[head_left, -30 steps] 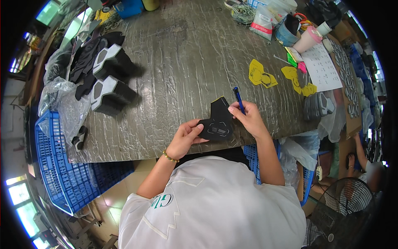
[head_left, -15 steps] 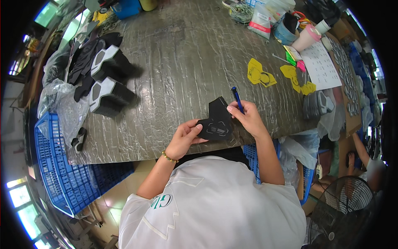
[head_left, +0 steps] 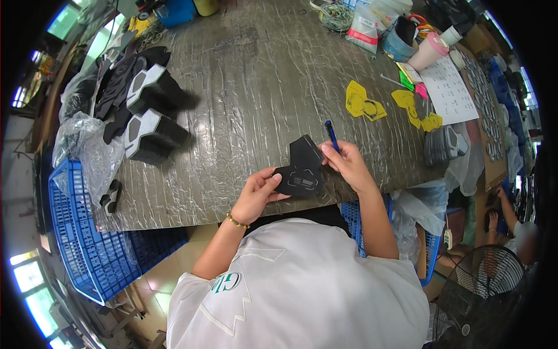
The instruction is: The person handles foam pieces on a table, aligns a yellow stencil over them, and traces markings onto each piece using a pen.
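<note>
A flat black cut piece (head_left: 302, 160) with pale marked lines is held just above the table's near edge. My left hand (head_left: 256, 191) is closed on its left lobe, thumb on top. Between the fingers of my right hand (head_left: 347, 164) is a blue pen (head_left: 332, 135), pointing up and away. Those fingertips are close against the piece's right edge; whether they also pinch it I cannot tell.
Two stacks of black pieces with grey tops (head_left: 152, 136) stand at the left of the table (head_left: 244, 104). Yellow templates (head_left: 365, 102), a written sheet (head_left: 447, 90) and a pink cup (head_left: 429, 52) lie or stand right. Blue crates (head_left: 87, 244) flank below; a person (head_left: 511, 227) sits far right.
The black piece and my left hand have shifted very slightly left. The grip of both hands looks the same.
</note>
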`<state>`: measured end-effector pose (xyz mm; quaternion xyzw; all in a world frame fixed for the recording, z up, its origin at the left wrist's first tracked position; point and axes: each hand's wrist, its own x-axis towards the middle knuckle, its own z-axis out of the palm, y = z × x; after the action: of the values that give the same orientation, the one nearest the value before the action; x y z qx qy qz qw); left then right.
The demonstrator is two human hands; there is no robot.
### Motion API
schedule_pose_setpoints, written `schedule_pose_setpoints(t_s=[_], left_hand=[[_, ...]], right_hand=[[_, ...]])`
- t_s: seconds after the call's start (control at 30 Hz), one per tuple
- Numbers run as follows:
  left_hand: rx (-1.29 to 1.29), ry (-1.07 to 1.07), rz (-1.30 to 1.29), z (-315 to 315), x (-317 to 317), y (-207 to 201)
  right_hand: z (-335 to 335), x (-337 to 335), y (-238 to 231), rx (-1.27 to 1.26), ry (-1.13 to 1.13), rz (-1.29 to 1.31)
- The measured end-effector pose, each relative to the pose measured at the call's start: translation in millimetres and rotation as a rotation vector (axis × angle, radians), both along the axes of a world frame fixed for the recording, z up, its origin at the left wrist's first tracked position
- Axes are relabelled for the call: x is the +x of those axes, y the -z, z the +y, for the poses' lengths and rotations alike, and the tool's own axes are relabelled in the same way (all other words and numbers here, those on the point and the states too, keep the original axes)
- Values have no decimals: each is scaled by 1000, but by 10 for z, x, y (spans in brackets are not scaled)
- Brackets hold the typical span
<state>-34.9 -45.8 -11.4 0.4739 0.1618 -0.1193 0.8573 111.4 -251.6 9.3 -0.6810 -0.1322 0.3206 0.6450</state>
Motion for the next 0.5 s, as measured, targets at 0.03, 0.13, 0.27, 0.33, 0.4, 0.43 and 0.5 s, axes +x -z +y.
schedule_pose_setpoints(t_s=[0.03,0.13,0.27,0.33,0.4,0.43,0.5], left_hand=[[0,-1,1,-2,2,-6],[11,-4,2,-4,5,4],[12,-9,-3,-2,-1,5],[12,-10,-8,-1,0,2],[23,-8,-6,3,-5,-5],[23,-8,-6,2,-5,-10],[17,-14,-3,-1,-3,-20]], right_hand=[[-1,-4,-2,5,1,0],[-2,-2,-3,-19,1,0],[7,-7,-1,-15,3,-12],[10,-10,6,-10,6,-11],[7,-6,1,-26,1,-1],[7,-2,2,-26,1,-1],[9,2,7,-45,-4,-3]])
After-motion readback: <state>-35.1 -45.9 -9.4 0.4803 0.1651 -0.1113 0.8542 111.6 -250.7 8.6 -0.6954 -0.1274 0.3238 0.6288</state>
